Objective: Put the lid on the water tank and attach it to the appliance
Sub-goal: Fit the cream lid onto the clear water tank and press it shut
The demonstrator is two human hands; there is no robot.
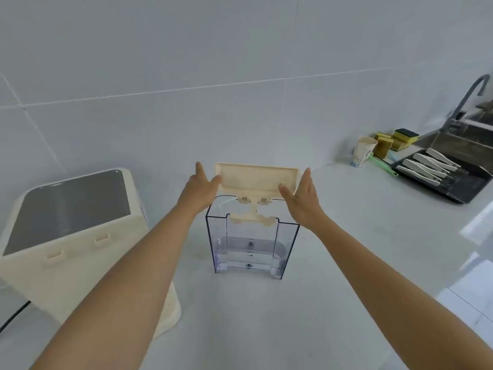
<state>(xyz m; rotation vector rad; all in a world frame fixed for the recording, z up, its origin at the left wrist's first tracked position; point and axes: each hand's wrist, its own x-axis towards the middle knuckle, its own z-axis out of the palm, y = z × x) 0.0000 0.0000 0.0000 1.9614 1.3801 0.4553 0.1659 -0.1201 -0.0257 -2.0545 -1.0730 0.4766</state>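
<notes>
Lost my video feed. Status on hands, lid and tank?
Left hand and right hand hold lid by its ends. Lid above open tank, not seated. Nothing in the way.

Count, centre frame: my two hands, left and right; one lid; one water tank. Lower left: one appliance. Upper right: one paper cup, three sponges, one tray with four white-handled utensils.

Bright, even, cool daylight, strongest at the right beyond the sink. Soft, faint shadows only, under the appliance on the surface. Dull glare on its dark top. Slightly soft overall, compression smear. Tile lines bowed by wide-angle distortion away from the sink.
</notes>
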